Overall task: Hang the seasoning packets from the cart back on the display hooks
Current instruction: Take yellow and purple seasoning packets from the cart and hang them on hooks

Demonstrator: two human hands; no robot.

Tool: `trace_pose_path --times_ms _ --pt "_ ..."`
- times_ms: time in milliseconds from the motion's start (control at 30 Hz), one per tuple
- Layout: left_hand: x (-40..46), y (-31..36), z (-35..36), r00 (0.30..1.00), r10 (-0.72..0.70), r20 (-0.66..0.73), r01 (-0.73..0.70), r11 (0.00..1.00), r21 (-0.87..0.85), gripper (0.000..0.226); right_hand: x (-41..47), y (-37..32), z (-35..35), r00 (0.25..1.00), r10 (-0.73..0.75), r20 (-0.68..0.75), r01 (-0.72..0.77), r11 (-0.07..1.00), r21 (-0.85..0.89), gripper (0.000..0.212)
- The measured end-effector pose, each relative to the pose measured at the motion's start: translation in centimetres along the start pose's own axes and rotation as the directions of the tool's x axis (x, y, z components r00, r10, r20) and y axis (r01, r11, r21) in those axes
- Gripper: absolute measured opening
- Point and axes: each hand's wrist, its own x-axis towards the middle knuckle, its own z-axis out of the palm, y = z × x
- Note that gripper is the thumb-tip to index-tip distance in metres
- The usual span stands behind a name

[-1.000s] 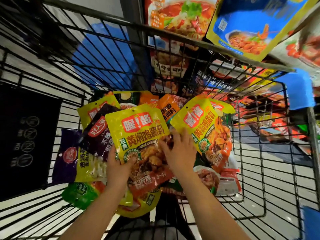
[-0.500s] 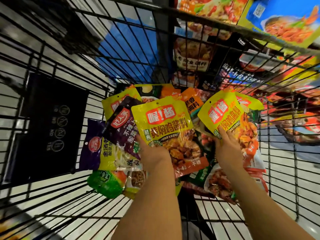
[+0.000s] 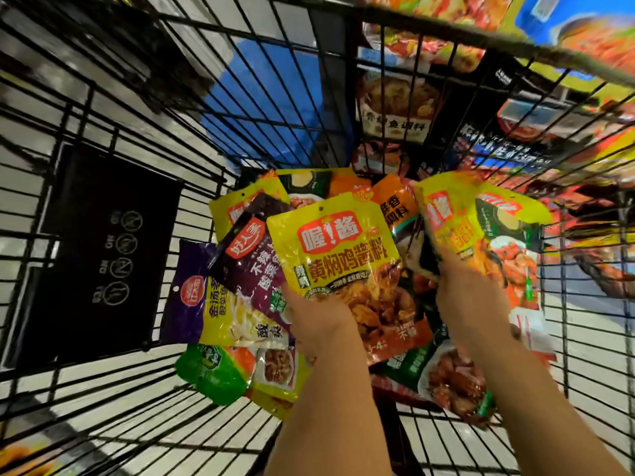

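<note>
My left hand [image 3: 318, 312] grips one glossy yellow foil seasoning packet [image 3: 338, 255]; my right hand [image 3: 472, 297] grips a second, blurred yellow packet [image 3: 446, 218]. A second ago both lay on the pile, so two are lifted now, ready for hooks. Roughly ten mixed packets remain in the black wire cart [image 3: 137, 173].
</note>
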Motion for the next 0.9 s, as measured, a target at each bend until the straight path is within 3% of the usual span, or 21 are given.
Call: trace_pose_path --times_ms 133,233,333,400,467,600,700,800,900 --pt "-1.5 1.1 -0.9 0.998 0.001 0.060 -0.008 0.994 0.112 0.050 -0.5 -4.9 -2.0 0.985 -0.144 0.093 0.141 0.989 0.038 0.036" --pt "-0.7 1.2 -2.0 0.993 0.018 0.119 -0.026 0.998 0.063 0.051 -1.3 -8.1 -0.9 0.942 -0.308 0.135 0.243 0.901 0.360 0.040" --pt "0.8 1.0 -2.4 0.987 -0.105 0.120 0.110 0.993 -0.035 0.070 -2.1 -9.0 0.8 0.873 -0.413 0.258 0.187 0.773 0.606 0.051" --pt "1.3 1.3 -2.3 0.973 -0.198 0.115 0.204 0.978 -0.041 0.080 -1.5 -7.7 1.1 0.923 -0.349 0.164 0.179 0.764 0.619 0.053" --pt "1.1 1.7 -2.5 0.962 -0.243 0.127 0.248 0.968 -0.027 0.085 -0.2 -5.3 1.3 0.969 -0.246 0.011 0.213 0.858 0.467 0.061" --pt "0.0 2.2 -3.1 0.944 -0.220 0.247 0.245 0.967 -0.072 0.089 1.2 -2.3 2.8 0.969 -0.142 0.203 0.062 0.932 0.357 0.097" --pt "-0.5 2.4 -3.1 0.940 -0.122 0.320 0.131 0.991 -0.005 0.072 -0.3 -3.2 3.6 0.977 -0.055 0.204 -0.023 0.932 0.362 0.095" --pt "-0.6 2.1 -3.4 0.929 -0.027 0.368 0.003 0.998 0.065 0.077 -1.5 -3.6 3.2 0.974 0.017 0.228 -0.101 0.926 0.365 0.092" --pt "-0.5 1.6 -3.9 0.905 0.064 0.421 -0.081 0.996 0.022 0.079 -1.8 -2.9 2.5 0.967 0.011 0.255 -0.108 0.923 0.369 0.093"
